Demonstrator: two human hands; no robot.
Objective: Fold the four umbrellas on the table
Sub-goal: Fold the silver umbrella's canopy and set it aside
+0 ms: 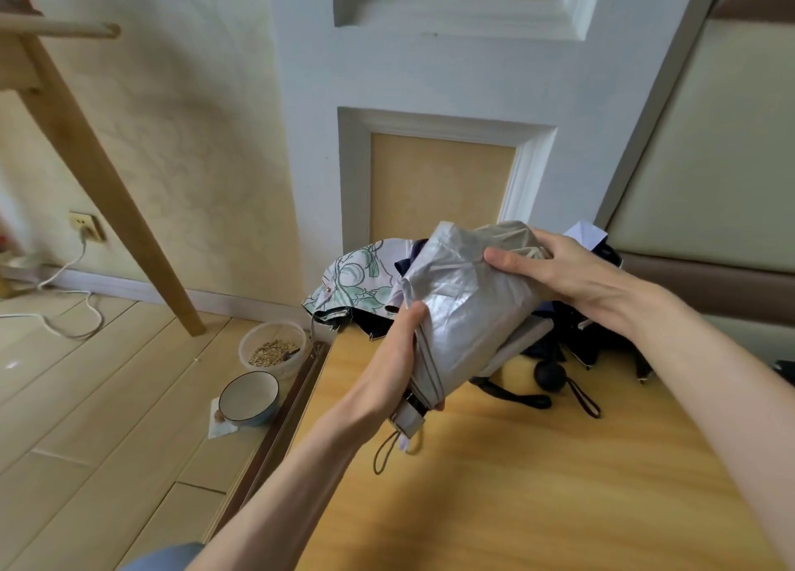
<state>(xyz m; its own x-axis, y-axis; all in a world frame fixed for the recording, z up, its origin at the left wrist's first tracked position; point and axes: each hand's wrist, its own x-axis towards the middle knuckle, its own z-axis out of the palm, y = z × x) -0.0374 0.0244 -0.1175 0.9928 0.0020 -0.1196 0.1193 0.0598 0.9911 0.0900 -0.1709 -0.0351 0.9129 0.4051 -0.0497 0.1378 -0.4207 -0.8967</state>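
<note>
The silver umbrella (464, 308) is held between the hands, over the table (516, 476). Its handle end is gripped by the left hand (400, 355), its canopy clasped by the right hand (555, 269). The fabric is judged light, soft and slippery; the stiff handle end is best held.

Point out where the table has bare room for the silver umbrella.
Bare wood: the near table, from the left hand and silver umbrella toward the camera. Crowded: the far edge, with the floral umbrella and dark umbrellas.
</note>
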